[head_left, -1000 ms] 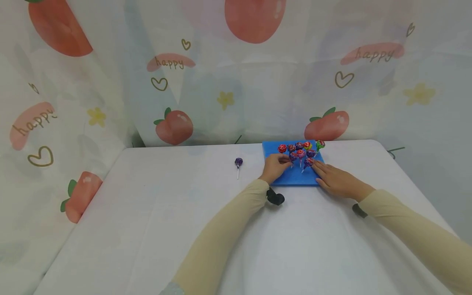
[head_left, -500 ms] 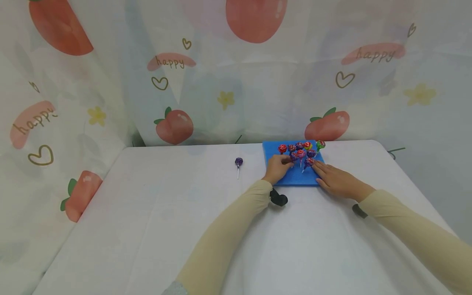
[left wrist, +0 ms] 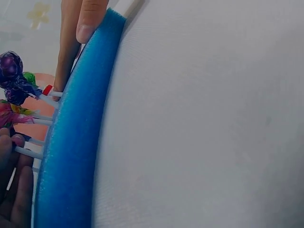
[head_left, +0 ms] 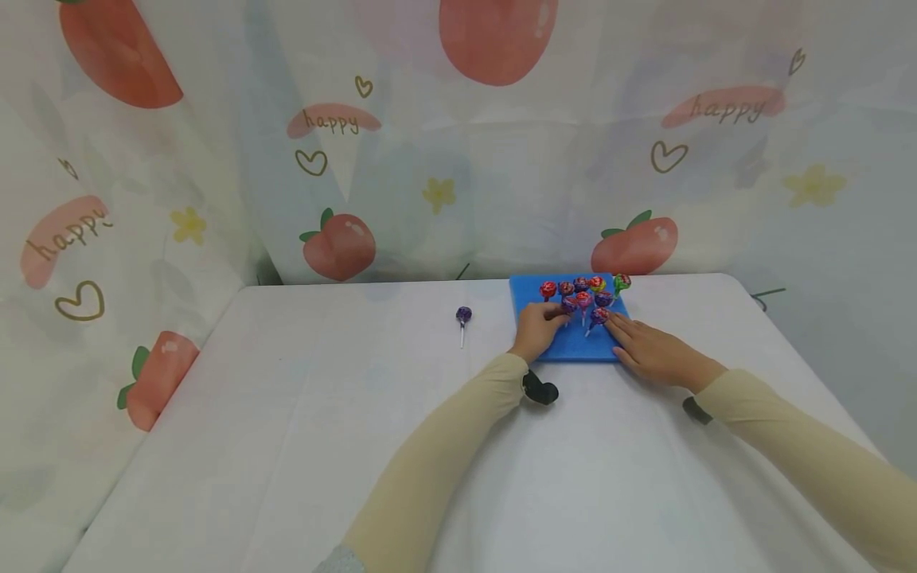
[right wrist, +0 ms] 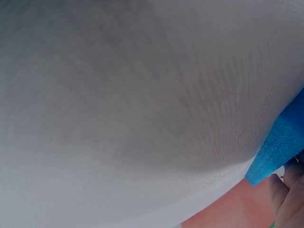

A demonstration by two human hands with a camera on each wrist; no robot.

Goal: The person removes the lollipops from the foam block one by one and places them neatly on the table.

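A blue board (head_left: 573, 347), seen edge-on as a thick slab in the left wrist view, holds several wrapped lollipops (head_left: 583, 299) upright by their white sticks. My left hand (head_left: 533, 328) is at the board's left side and pinches a purple lollipop (head_left: 569, 305) just below its wrapper; its fingers (left wrist: 21, 194) show at the lower left of the left wrist view. On the board's right edge rests my right hand (head_left: 655, 352), fingers extended, close to a purple-and-red lollipop (head_left: 598, 317). Only part of the right hand (right wrist: 290, 197) appears in the right wrist view.
One more purple lollipop (head_left: 463, 317) lies on the white tablecloth (head_left: 301, 414) left of the board. Behind the table hangs a curtain (head_left: 501, 175) printed with peaches and hearts. A green-wrapped lollipop (head_left: 622, 282) leans at the board's far right corner.
My left hand has shifted slightly to the right and stays at the same purple lollipop. The right hand and the board have not visibly moved.
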